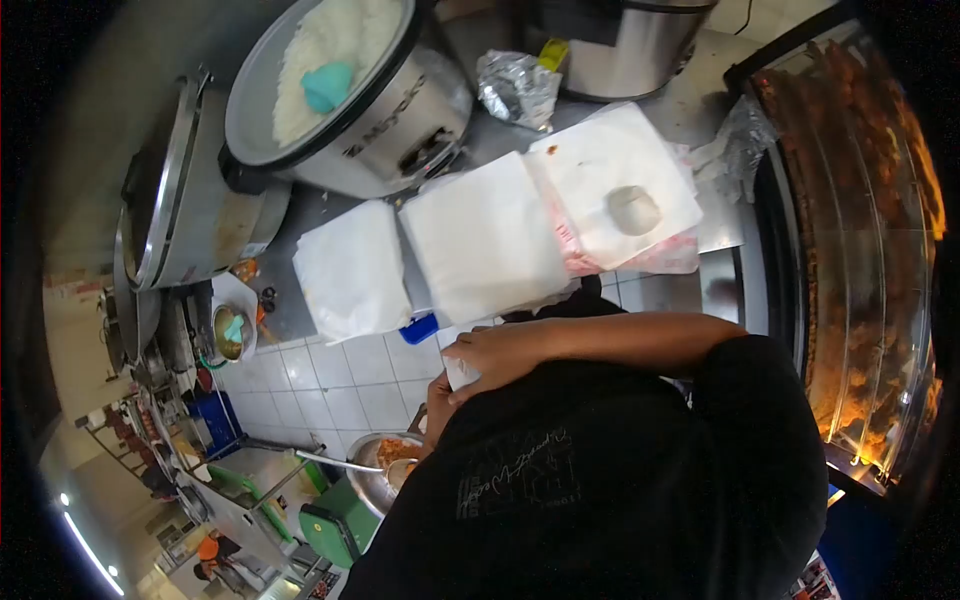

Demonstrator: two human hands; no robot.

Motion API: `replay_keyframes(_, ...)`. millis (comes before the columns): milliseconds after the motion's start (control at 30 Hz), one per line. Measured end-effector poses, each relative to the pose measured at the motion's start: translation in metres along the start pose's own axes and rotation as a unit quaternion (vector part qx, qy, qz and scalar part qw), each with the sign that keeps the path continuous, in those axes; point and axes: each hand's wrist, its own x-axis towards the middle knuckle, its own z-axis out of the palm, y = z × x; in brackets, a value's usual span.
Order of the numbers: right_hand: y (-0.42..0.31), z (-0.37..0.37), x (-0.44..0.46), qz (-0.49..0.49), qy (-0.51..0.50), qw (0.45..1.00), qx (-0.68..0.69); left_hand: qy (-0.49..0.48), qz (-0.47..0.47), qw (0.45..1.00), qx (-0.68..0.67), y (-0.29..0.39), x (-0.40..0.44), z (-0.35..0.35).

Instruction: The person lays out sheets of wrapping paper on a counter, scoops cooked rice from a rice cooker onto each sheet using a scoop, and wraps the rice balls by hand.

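In front of my black shirt, my right hand is closed around a small white piece, which looks like folded paper or a wrapper. My left hand is just below, its fingers against the same white piece; the shirt hides part of it. On the counter beyond lie a left stack of white paper sheets, a middle stack and a right stack. A round, pale object rests on the right stack.
A rice cooker full of white rice holds a turquoise item. Crumpled foil sits beside it. At right stands a lit glass case of fried food. A metal bowl with orange food is lower left.
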Motion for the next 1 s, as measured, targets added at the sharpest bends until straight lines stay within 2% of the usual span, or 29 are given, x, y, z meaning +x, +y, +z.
replay_keyframes(67,0.008,-0.017,-0.02,0.029,-0.063,0.998,-0.003,0.042,0.139,0.978,0.152,-0.037,0.027,0.003)
replay_keyframes(133,0.037,-0.01,-0.032,0.005,-0.056,0.997,0.05,0.09,0.282,0.918,0.266,-0.029,0.042,0.029)
replay_keyframes(167,0.049,-0.008,-0.039,-0.008,-0.056,0.995,0.077,0.127,0.345,0.873,0.32,-0.026,0.049,0.043)
replay_keyframes(233,0.061,-0.024,-0.051,-0.027,-0.136,0.986,0.096,0.149,0.469,0.724,0.483,0.022,0.047,0.073)
replay_keyframes(267,0.064,-0.031,-0.056,-0.038,-0.178,0.977,0.108,0.152,0.457,0.707,0.518,0.029,0.052,0.083)
replay_keyframes(367,0.081,-0.049,-0.091,-0.039,-0.095,0.979,0.178,0.125,0.48,0.665,0.558,0.066,0.062,0.116)
replay_keyframes(400,0.092,-0.057,-0.103,-0.018,-0.079,0.972,0.221,0.16,0.459,0.699,0.525,0.073,0.066,0.124)
replay_keyframes(467,0.107,-0.092,-0.144,-0.032,0.107,0.979,0.17,0.23,0.415,0.758,0.447,0.082,0.072,0.138)
replay_keyframes(500,0.109,-0.109,-0.171,0.043,0.196,0.942,0.268,0.171,0.322,0.845,0.392,0.073,0.07,0.136)
replay_keyframes(533,0.124,-0.13,-0.193,0.157,0.268,0.912,0.268,0.11,0.223,0.913,0.324,0.055,0.066,0.131)
replay_keyframes(567,0.147,-0.143,-0.204,0.268,0.376,0.87,0.17,0.046,0.123,0.96,0.247,0.037,0.061,0.126)
replay_keyframes(600,0.203,-0.143,-0.214,0.27,0.484,0.831,0.05,-0.063,0.103,0.96,0.254,0.02,0.053,0.125)
replay_keyframes(633,0.232,-0.152,-0.224,0.299,0.509,0.807,0.026,-0.172,0.081,0.947,0.257,0.007,0.045,0.126)
replay_keyframes(667,0.25,-0.157,-0.227,0.295,0.499,0.814,-0.027,-0.155,0.055,0.944,0.287,0.02,0.03,0.137)
replay_keyframes(700,0.251,-0.157,-0.223,0.329,0.472,0.795,-0.191,-0.16,0.031,0.929,0.332,0.027,0.021,0.138)
replay_keyframes(733,0.251,-0.154,-0.218,0.352,0.435,0.752,-0.349,-0.166,0.006,0.911,0.376,0.035,0.013,0.132)
replay_keyframes(800,0.234,-0.166,-0.197,0.324,0.409,0.717,-0.462,-0.191,-0.086,0.886,0.415,0.059,0.002,0.126)
replay_keyframes(867,0.21,-0.185,-0.155,0.248,0.445,0.771,-0.381,-0.231,-0.222,0.86,0.396,0.081,-0.006,0.125)
replay_keyframes(900,0.217,-0.188,-0.127,0.179,0.456,0.85,-0.192,-0.199,-0.216,0.878,0.379,0.08,-0.006,0.123)
replay_keyframes(933,0.236,-0.181,-0.102,0.061,0.412,0.909,-0.02,-0.168,-0.21,0.893,0.361,0.072,-0.007,0.122)
replay_keyframes(967,0.242,-0.174,-0.078,0.019,0.391,0.919,0.044,-0.137,-0.205,0.906,0.344,0.061,-0.008,0.12)
replay_keyframes(1000,0.241,-0.165,-0.058,0.019,0.35,0.902,0.252,-0.098,-0.158,0.913,0.363,0.038,-0.007,0.114)
